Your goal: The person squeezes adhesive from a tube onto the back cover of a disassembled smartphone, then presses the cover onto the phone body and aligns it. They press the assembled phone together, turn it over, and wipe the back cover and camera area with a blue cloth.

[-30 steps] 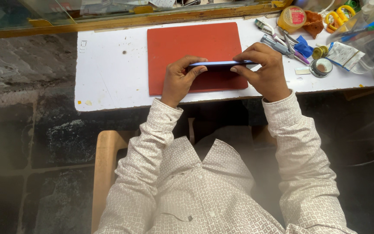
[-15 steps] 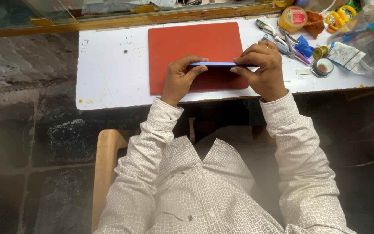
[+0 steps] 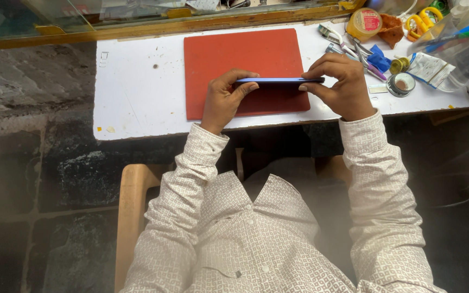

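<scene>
A thin blue phone [image 3: 278,81] is held edge-on above the red work mat [image 3: 234,54]. My left hand [image 3: 223,97] grips its left end with thumb and fingers. My right hand [image 3: 340,87] grips the right end, fingers curled over the top edge. Both hands hover over the lower half of the mat, on a white table [image 3: 137,92].
Right of the mat lie tweezers and small tools [image 3: 348,46], a round jar [image 3: 365,21], yellow scissors [image 3: 422,21], a blue cloth scrap [image 3: 378,57], a small round tin [image 3: 400,84] and a clear plastic box [image 3: 462,59]. A wooden ledge [image 3: 137,30] runs along the table's far edge. My chair's wooden arm [image 3: 131,217] is at lower left.
The phone and both hands have stayed nearly in place; my right fingers have shifted slightly along the phone's right end.
</scene>
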`<state>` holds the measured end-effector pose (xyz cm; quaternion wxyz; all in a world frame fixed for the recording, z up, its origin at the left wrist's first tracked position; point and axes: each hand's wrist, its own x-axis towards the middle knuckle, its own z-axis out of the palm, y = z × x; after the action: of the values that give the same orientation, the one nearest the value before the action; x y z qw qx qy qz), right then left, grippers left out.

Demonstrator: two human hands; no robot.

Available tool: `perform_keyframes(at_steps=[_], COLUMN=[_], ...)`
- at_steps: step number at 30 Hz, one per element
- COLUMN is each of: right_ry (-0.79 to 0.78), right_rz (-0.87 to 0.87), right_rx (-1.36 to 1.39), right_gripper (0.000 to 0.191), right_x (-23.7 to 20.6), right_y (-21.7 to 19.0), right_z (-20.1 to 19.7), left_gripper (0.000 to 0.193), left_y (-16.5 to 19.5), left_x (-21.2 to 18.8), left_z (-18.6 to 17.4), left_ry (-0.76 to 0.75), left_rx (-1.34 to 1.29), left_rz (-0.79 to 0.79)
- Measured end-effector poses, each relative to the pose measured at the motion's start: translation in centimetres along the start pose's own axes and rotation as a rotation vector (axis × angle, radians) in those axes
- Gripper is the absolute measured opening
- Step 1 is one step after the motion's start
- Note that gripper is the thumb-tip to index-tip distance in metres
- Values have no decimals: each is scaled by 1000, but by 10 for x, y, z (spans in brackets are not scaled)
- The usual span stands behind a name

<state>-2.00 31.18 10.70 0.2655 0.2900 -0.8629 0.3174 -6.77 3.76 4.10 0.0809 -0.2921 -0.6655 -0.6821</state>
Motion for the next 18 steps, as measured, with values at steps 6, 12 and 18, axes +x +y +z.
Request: perform_keyframes(at_steps=[6,12,18], right_ry=[14,-28,-66], right_rz=[4,88,70], right_rx=[-7,32,67], right_gripper=[24,26,27], right_x=[0,-10,-15], right_y=[4,16,22], right_z=[0,-8,-12], left_gripper=[19,21,20], left_y=[0,-9,-13], left_x=[1,-2,-4], left_z=[0,1,1], left_ry=[7,14,18], left_rx=[7,25,69], left_rz=[-8,-7,-8])
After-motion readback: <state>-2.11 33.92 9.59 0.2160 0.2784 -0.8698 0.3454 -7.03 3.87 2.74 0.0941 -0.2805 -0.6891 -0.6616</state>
